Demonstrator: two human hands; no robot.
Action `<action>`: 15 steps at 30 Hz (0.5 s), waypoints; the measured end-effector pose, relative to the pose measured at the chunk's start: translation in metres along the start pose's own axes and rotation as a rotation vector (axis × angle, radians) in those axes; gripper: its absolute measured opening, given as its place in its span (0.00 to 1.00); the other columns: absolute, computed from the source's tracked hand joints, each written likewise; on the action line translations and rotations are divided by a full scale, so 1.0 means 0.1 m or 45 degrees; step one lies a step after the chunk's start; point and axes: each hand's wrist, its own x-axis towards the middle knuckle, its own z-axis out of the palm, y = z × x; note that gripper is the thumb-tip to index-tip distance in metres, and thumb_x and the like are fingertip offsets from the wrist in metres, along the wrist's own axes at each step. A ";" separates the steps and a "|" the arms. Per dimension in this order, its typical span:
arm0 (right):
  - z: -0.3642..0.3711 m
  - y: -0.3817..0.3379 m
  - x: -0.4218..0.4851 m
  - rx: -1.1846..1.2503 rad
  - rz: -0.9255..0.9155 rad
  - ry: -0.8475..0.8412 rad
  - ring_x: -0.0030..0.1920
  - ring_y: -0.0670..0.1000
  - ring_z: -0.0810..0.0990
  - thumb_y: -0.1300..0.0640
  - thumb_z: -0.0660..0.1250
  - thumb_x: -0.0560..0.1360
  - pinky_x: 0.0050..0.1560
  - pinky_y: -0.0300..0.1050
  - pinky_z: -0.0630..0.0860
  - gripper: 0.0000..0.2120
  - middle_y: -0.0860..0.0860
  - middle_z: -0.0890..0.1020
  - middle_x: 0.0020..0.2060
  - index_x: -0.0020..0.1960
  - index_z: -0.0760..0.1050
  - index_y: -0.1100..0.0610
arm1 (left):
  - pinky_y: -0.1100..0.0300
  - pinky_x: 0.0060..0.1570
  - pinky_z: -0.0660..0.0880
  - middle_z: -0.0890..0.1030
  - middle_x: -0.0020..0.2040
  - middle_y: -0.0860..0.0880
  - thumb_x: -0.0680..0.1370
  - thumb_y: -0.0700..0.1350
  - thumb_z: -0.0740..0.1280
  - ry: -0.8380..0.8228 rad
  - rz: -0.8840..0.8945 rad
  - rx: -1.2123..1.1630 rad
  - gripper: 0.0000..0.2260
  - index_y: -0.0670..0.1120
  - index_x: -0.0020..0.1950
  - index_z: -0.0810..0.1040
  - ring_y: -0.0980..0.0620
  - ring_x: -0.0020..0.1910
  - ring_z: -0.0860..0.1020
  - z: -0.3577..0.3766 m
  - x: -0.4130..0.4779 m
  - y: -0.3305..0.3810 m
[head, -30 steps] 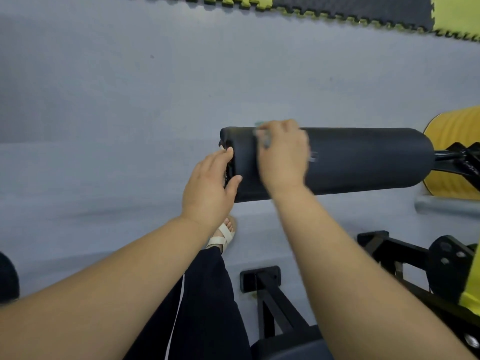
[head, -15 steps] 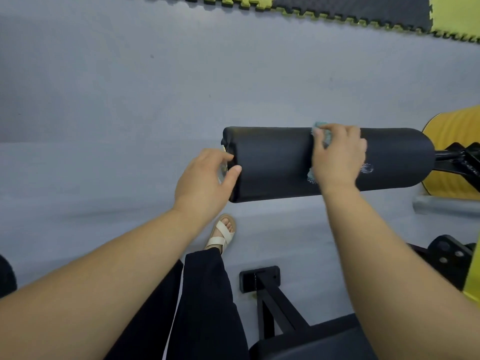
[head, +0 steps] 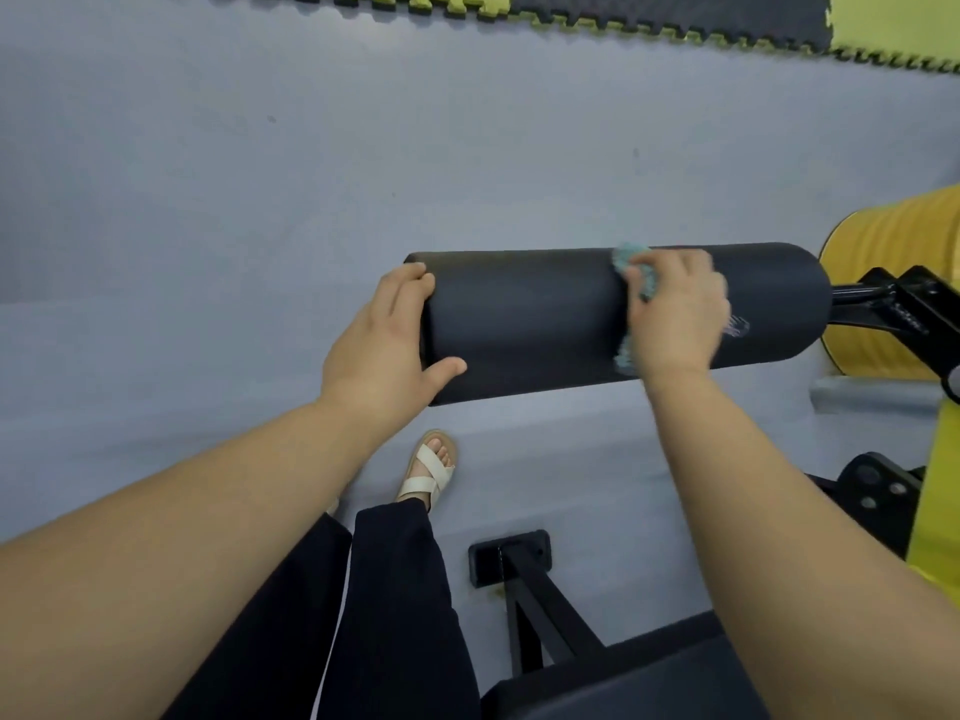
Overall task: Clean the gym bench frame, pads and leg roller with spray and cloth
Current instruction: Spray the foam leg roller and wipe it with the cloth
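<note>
- The black leg roller (head: pixel 524 324) lies with its long axis running left to right across the view, raised above the grey floor (head: pixel 208 200); its free end points to our left and its other end joins the black frame arm (head: pixel 883 298) on our right.
- Our left hand (head: pixel 382 345) cups the roller's free end, fingers together over the top edge and thumb spread along the lower front.
- Our right hand (head: pixel 675 314) presses a teal cloth (head: pixel 631 262) flat against the roller, right of its middle; the fingers lie close together over the cloth, which shows above and below the hand. The hand is slightly blurred.
- A yellow roller (head: pixel 893 283) sits behind the frame arm at the right edge.
- Below, a black frame foot (head: pixel 506 556) rests on the floor, and a dark pad (head: pixel 623 683) fills the bottom edge.
- A sandalled foot (head: pixel 428 467) stands on the floor beneath the roller's left half.
</note>
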 end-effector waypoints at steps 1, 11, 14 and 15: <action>-0.03 0.10 0.01 0.010 0.144 0.002 0.54 0.63 0.72 0.50 0.61 0.78 0.50 0.54 0.68 0.13 0.57 0.74 0.58 0.58 0.77 0.55 | 0.57 0.56 0.70 0.55 0.75 0.54 0.72 0.52 0.71 0.008 0.016 0.035 0.35 0.45 0.74 0.59 0.50 0.68 0.67 0.02 -0.04 0.00; 0.11 -1.45 -0.71 0.471 -0.384 0.048 0.36 0.57 0.75 0.53 0.68 0.69 0.36 0.45 0.64 0.04 0.52 0.79 0.40 0.41 0.81 0.52 | 0.61 0.32 0.67 0.67 0.67 0.45 0.64 0.43 0.76 0.301 0.248 -0.085 0.30 0.42 0.62 0.67 0.40 0.45 0.80 0.30 -0.19 -0.18; 0.09 -1.05 -0.52 0.369 -0.663 0.076 0.36 0.59 0.76 0.50 0.65 0.71 0.35 0.47 0.69 0.08 0.53 0.80 0.41 0.41 0.81 0.53 | 0.58 0.38 0.74 0.63 0.68 0.49 0.64 0.43 0.78 0.328 0.263 -0.072 0.34 0.45 0.65 0.64 0.41 0.52 0.79 0.35 -0.21 -0.21; 0.09 -0.84 -0.40 0.310 -0.644 0.102 0.36 0.59 0.76 0.49 0.64 0.72 0.34 0.48 0.70 0.10 0.54 0.80 0.41 0.41 0.81 0.53 | 0.56 0.40 0.76 0.62 0.68 0.49 0.64 0.43 0.79 0.328 0.267 -0.052 0.35 0.45 0.65 0.64 0.41 0.55 0.78 0.37 -0.22 -0.21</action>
